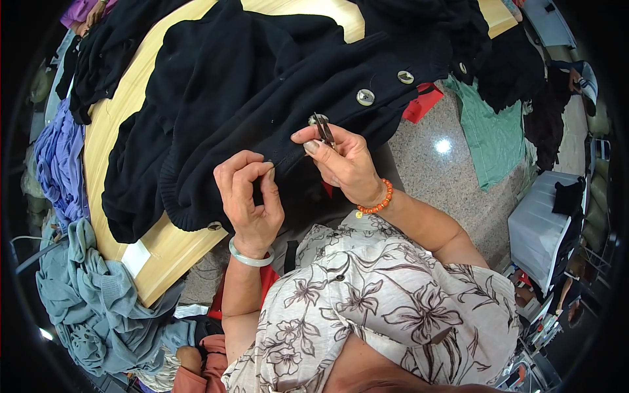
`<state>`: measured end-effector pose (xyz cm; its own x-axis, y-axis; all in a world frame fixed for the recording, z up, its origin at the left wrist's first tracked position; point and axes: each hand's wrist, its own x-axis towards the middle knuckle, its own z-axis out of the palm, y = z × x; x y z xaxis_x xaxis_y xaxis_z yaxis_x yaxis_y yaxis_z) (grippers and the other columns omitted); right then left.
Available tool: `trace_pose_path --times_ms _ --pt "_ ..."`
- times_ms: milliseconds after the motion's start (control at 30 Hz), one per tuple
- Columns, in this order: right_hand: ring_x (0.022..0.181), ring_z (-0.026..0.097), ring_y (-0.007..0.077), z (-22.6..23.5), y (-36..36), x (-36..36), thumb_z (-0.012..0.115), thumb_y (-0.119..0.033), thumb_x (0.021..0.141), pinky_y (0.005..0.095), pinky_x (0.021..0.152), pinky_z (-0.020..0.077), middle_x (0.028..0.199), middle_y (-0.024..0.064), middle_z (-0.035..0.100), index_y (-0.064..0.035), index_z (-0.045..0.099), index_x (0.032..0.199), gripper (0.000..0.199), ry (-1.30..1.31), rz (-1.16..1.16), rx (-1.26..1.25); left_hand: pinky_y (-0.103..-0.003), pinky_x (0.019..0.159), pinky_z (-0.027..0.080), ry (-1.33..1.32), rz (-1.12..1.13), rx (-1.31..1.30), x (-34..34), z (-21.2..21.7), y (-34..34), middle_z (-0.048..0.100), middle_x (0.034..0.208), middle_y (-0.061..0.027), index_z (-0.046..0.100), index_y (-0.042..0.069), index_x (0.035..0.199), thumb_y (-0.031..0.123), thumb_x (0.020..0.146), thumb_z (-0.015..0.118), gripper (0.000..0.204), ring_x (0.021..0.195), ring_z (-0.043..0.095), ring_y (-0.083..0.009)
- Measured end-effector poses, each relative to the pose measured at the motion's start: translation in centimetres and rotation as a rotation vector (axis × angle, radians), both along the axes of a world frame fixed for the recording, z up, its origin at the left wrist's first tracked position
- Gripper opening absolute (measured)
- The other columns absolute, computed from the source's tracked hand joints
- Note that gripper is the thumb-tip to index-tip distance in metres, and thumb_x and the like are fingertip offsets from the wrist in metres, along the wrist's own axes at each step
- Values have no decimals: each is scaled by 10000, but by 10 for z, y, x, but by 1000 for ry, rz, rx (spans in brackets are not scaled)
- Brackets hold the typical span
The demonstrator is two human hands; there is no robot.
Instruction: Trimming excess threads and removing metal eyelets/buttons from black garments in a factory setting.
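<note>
A black knit cardigan [216, 98] is spread across the table in front of me, its ribbed edge toward my left. Shiny round buttons run along its front, among them one button [365, 97] right of centre. My right hand [348, 165] grips small metal thread snips [322, 130], blades pointing up and away beside a button partly covered by them. At the cardigan's near edge, my left hand [249, 200] is closed in a pinch of thumb and forefinger. Whatever is between those fingertips is too small to make out.
Light wood table [187, 252] curves around my left, with a white paper slip [135, 259] on it. Purple garments [62, 160] and grey-blue knits [98, 295] hang at its left edge. A green garment [488, 131] and a grey covered box [544, 226] are at right. Other people sit nearby.
</note>
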<state>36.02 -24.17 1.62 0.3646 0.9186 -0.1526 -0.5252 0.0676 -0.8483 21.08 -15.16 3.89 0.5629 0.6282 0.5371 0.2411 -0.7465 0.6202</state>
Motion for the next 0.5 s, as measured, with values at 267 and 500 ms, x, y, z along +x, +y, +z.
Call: trace_pose_path --times_ms 267,500 --pt "459 279 -45 2 -1 -2 529 -81 989 166 401 193 580 -125 382 -11 625 1147 198 -116 13 -22 -311 809 477 23 -97 42 -12 -8 2 644 1036 -151 553 7 974 -96 857 584 159 905 611 -242" --pt "734 593 91 34 -19 3 686 -106 882 246 659 499 1000 72 660 20 572 1253 407 -833 77 -59 -298 736 484 -132 23 -154 -14 -20 -3 657 973 -145 537 -5 969 -100 873 558 138 849 606 -235"
